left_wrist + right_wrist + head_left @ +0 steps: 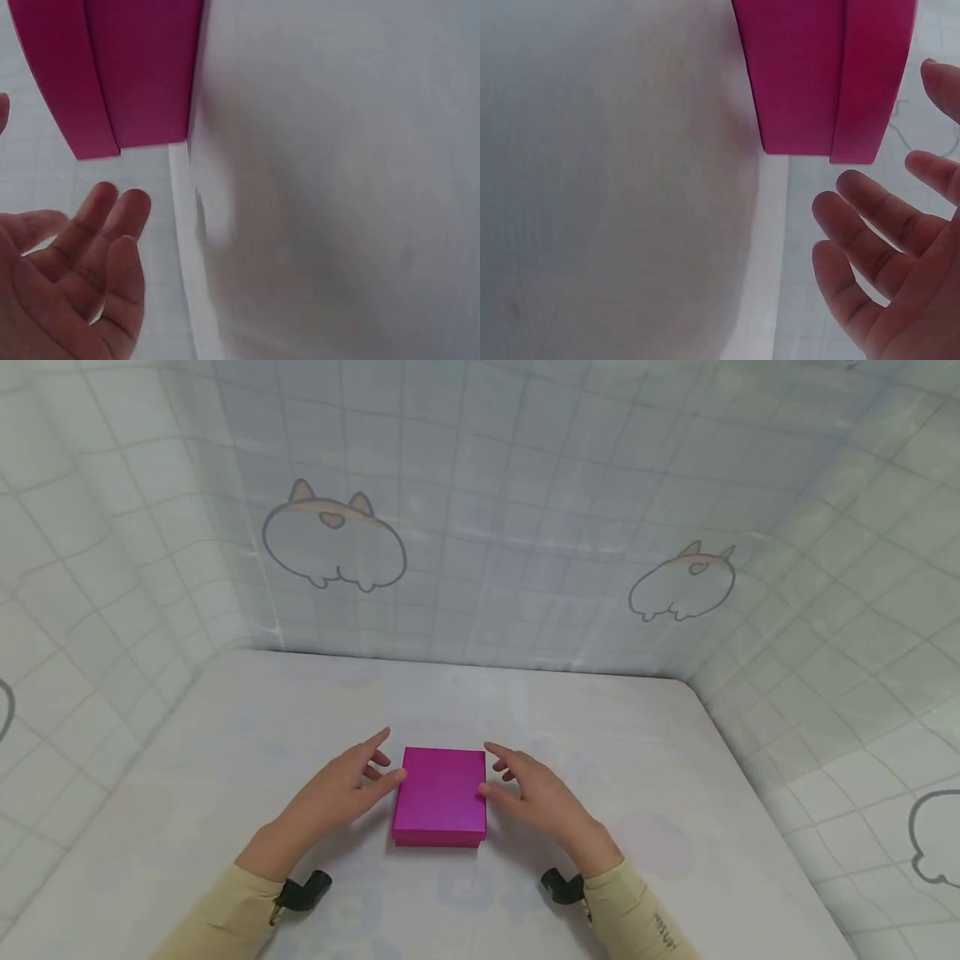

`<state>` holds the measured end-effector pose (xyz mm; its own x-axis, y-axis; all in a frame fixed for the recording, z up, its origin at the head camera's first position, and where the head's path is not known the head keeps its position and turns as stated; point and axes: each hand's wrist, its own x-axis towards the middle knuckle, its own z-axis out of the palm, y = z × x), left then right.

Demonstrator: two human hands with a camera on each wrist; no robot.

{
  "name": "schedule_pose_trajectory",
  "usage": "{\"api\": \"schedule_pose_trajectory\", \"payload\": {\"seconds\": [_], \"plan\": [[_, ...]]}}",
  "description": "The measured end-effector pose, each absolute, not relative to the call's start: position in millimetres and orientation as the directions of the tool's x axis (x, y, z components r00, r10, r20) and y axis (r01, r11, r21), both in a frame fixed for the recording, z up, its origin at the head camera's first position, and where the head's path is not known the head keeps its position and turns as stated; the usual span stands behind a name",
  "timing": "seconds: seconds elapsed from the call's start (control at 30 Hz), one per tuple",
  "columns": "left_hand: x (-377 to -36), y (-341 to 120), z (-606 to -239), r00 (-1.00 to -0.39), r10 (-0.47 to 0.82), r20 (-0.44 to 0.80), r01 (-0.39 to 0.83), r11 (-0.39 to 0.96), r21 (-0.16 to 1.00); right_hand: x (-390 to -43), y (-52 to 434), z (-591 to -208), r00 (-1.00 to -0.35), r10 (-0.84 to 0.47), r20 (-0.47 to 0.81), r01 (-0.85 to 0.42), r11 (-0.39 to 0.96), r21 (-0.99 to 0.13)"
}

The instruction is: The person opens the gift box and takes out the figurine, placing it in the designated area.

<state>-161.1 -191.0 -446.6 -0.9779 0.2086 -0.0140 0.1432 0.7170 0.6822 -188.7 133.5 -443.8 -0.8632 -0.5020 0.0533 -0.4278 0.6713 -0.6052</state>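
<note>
Nearest, two cream sleeves enter from the bottom edge, each with a small black wrist camera; the right sleeve [637, 910] carries a line of dark print too small to read. Just beyond, the left hand [341, 789] and the right hand [536, 793] flank a magenta box [440, 795] lying flat and lidded on the white table [225, 752], near its front middle. Both hands are spread wide with relaxed fingers, gripping nothing; each thumb tip sits at the box's side, contact uncertain. No label shows on the box. Farther back, a grid-patterned curtain [525, 485] bears cartoon corgi-rump drawings, without writing.
</note>
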Motion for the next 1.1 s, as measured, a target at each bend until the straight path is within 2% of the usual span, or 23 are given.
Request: {"api": "schedule_pose_trajectory", "payload": {"seconds": [0.23,0.43,0.67,1.1], "plan": [[-160.3,-186.0,-450.3,-0.964,0.236,-0.124,0.08,0.7,0.709,-186.1,123.3,-444.3,-0.844,-0.536,-0.028,-0.414,0.683,-0.602],[-156.4,-184.1,-449.8,-0.952,0.279,-0.126,0.096,0.663,0.743,-183.3,119.5,-442.3,-0.823,-0.56,-0.089,-0.396,0.681,-0.616],[-160.4,-180.4,-448.1,-0.946,0.291,-0.141,0.075,0.622,0.779,-181.6,123.6,-442.8,-0.831,-0.547,-0.102,-0.353,0.659,-0.664],[-160.7,-182.4,-447.1,-0.94,0.284,-0.192,0.017,0.599,0.801,-180.0,119.8,-439.3,-0.822,-0.553,-0.138,-0.325,0.653,-0.684]]}}
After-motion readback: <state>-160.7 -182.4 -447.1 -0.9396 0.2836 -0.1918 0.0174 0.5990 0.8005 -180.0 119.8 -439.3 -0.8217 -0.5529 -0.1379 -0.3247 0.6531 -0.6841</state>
